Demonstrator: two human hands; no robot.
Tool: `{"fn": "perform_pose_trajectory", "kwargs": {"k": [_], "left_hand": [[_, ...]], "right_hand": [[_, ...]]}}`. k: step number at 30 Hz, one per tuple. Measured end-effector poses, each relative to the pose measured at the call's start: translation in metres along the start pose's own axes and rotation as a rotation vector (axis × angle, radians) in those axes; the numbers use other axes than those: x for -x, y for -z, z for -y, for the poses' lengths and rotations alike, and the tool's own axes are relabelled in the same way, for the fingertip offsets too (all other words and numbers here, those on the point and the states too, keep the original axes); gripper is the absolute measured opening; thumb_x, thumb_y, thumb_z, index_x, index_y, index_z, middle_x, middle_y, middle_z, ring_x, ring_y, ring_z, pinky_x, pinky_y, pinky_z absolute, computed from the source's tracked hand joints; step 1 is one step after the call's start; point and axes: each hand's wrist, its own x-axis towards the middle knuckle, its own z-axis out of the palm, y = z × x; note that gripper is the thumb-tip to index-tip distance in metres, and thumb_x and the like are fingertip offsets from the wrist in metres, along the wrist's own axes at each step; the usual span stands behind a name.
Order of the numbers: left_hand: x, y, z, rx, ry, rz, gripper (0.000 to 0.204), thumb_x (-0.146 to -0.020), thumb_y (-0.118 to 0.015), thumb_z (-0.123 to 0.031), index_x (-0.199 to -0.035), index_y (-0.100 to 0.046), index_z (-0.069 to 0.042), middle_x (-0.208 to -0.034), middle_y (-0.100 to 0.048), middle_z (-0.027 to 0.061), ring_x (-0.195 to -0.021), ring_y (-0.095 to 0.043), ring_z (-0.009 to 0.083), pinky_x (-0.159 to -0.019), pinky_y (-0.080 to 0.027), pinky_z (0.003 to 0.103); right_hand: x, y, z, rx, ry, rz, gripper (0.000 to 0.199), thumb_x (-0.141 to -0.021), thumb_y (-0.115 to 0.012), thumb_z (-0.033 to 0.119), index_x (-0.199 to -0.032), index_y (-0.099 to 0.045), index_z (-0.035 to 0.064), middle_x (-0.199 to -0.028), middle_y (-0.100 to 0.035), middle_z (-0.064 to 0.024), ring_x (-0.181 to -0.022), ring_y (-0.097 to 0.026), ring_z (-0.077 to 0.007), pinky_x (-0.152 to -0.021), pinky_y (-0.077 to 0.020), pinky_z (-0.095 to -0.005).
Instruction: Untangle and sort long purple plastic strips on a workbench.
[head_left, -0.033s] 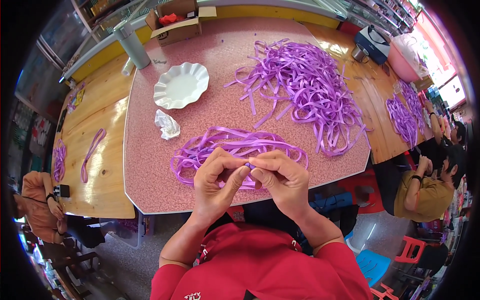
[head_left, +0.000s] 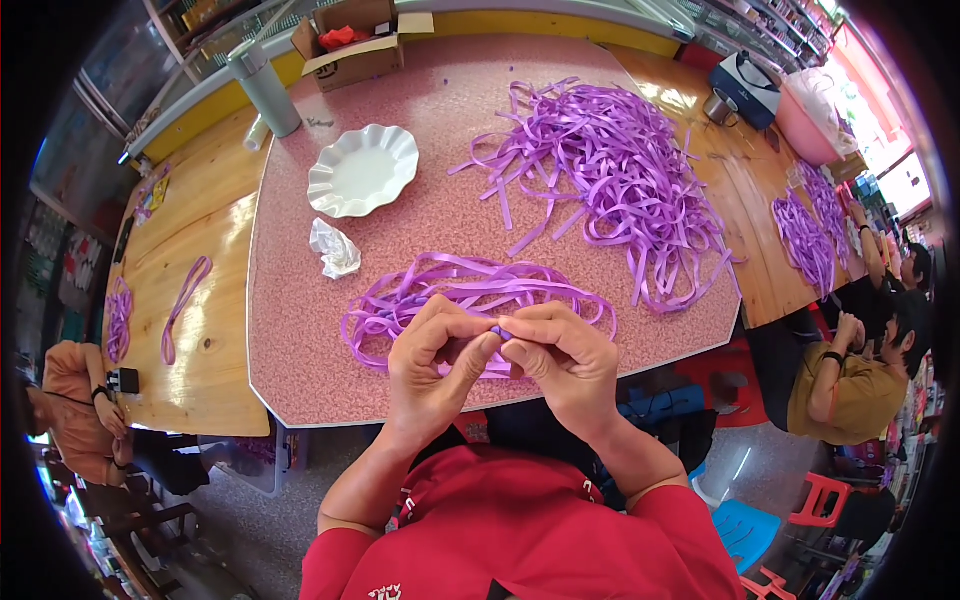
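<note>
Fingertips of my left hand [head_left: 435, 355] and my right hand [head_left: 560, 360] meet at the table's near side, both closed in a pinch. Between them shows a small dark purple piece [head_left: 501, 333]; its exact kind is too small and covered to tell. Right behind and under the hands lies a loose coil of purple ribbon loops [head_left: 455, 270], partly hidden by my fingers. Farther off to the right spreads a big tangled heap of purple ribbon [head_left: 610, 160].
The pink speckled table [head_left: 310, 380] also bears a white scalloped dish [head_left: 362, 172], a crumpled tissue [head_left: 335, 250], a grey-green flask [head_left: 266, 92] and an open cardboard box [head_left: 355, 66]. People sit at either side, one in orange [head_left: 75, 410], another in mustard [head_left: 850, 395].
</note>
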Motion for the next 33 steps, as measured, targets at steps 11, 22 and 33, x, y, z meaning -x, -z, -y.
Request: {"fn": "perform_pose_trajectory", "kwargs": {"k": [11,22,33], "left_hand": [[0.004,0.004,-0.003,0.048,-0.029,0.077,0.012,-0.086,-0.075,-0.003,-0.097,-0.071,0.000,-0.084,-0.057,0.0032,-0.075,-0.050,0.0110,-0.063,-0.038,0.023],[0.002,0.005,-0.006,-0.107,-0.130,0.092,0.015,-0.082,-0.076,0.001,-0.097,-0.072,-0.002,-0.079,-0.056,0.0026,-0.067,-0.049,0.0103,-0.056,-0.036,0.023],[0.001,0.004,-0.006,-0.090,-0.122,0.086,0.015,-0.082,-0.076,0.002,-0.096,-0.072,-0.002,-0.078,-0.056,0.0027,-0.067,-0.049,0.0103,-0.056,-0.037,0.024]], "right_hand": [[0.005,0.013,0.000,-0.477,-0.349,0.023,0.011,-0.089,-0.071,0.000,-0.100,-0.068,-0.0001,-0.098,-0.067,-0.0108,-0.070,-0.066,-0.0155,-0.059,-0.0536,-0.0242],[0.005,0.013,0.003,0.024,0.038,0.048,0.016,-0.087,-0.070,-0.008,-0.101,-0.069,-0.0008,-0.099,-0.065,-0.0120,-0.074,-0.064,-0.0121,-0.059,-0.0520,-0.0226],[0.001,0.017,0.005,0.020,-0.020,0.091,0.014,-0.087,-0.068,-0.009,-0.099,-0.069,-0.0013,-0.099,-0.065,-0.0127,-0.075,-0.064,-0.0119,-0.060,-0.0526,-0.0218]]}}
